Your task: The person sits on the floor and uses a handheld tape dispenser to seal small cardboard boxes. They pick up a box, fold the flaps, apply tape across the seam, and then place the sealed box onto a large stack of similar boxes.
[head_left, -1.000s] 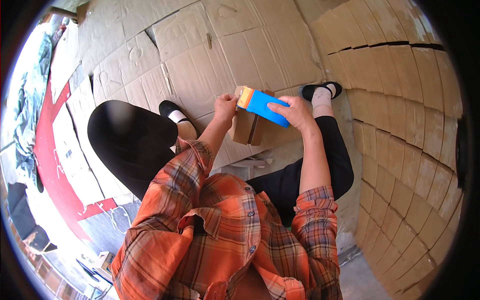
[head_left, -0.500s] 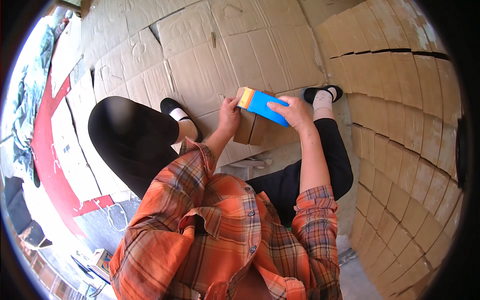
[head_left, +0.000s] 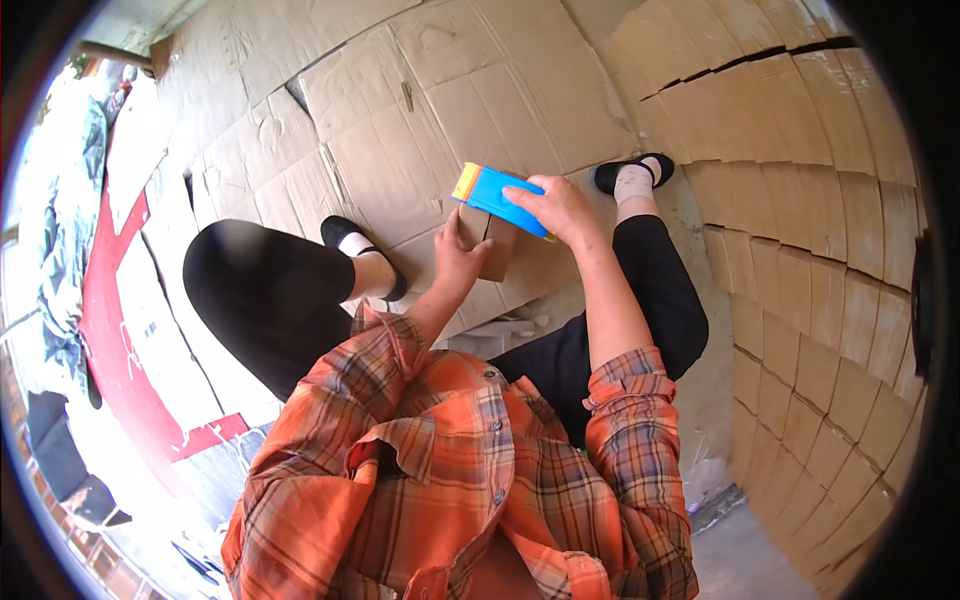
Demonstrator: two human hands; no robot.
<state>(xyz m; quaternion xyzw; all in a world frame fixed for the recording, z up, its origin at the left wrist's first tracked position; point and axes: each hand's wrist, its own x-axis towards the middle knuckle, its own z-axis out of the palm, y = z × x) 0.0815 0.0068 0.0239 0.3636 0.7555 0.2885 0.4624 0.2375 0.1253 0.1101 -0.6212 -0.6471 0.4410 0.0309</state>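
From the head cam, the right hand (head_left: 560, 210) has its fingers closed around a blue tool with a yellow end (head_left: 492, 188), thumb on top, right over a small brown cardboard box (head_left: 498, 252). Can't tell if the two touch tbh. Left hand (head_left: 457, 262) has thumb and fingers spread against the box, grip unclear. Flattened cardboard (head_left: 375, 145) covers the floor, with stacked cartons (head_left: 800, 225) off to the right
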